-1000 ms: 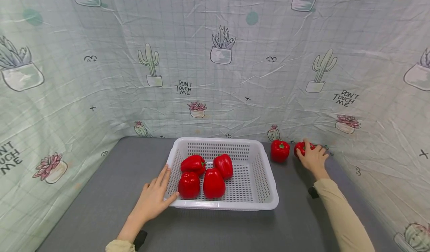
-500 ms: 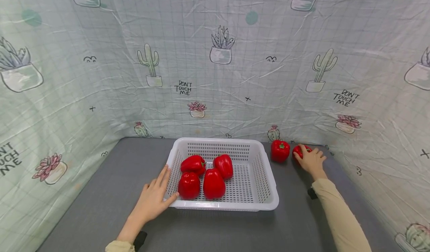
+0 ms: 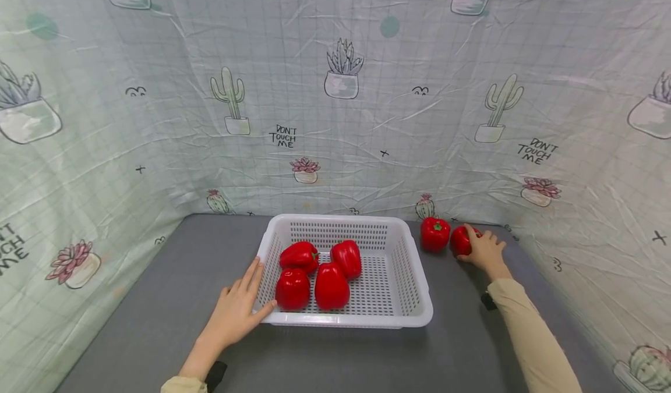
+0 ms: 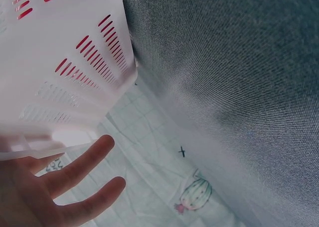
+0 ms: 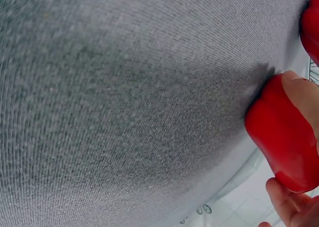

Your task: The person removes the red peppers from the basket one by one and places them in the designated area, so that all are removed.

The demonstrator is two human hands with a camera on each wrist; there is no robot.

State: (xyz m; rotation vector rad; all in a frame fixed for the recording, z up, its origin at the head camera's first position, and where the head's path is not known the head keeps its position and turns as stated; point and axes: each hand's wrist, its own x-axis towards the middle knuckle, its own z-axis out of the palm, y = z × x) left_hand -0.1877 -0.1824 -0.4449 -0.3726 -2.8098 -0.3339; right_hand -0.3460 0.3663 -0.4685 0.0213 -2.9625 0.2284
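Note:
My left hand [image 3: 233, 311] rests its straight fingers along the left rim of a white perforated plastic basket [image 3: 362, 321]. In the left wrist view, fingers [image 4: 79, 167] stretch out beside the basket's slotted wall [image 4: 65, 112]. Several red bell peppers [image 3: 332, 287] lie in the basket's left and middle part. Over at the back right, my right hand [image 3: 486, 253] grips another red bell pepper [image 3: 459, 241] between thumb and fingers. The right wrist view shows this gripped pepper [image 5: 281, 132] close over the grey cloth, the thumb on one side and fingertips at its other end.
A further red bell pepper [image 3: 434, 234] stands between the basket and the right hand, stem up. The grey table surface [image 3: 341, 361] meets a cactus-printed curtain [image 3: 388, 195] at the back and both sides.
My right hand has drawn its bell pepper left, close to the standing one, with thumb and fingers now around it. The left hand stays on the basket rim.

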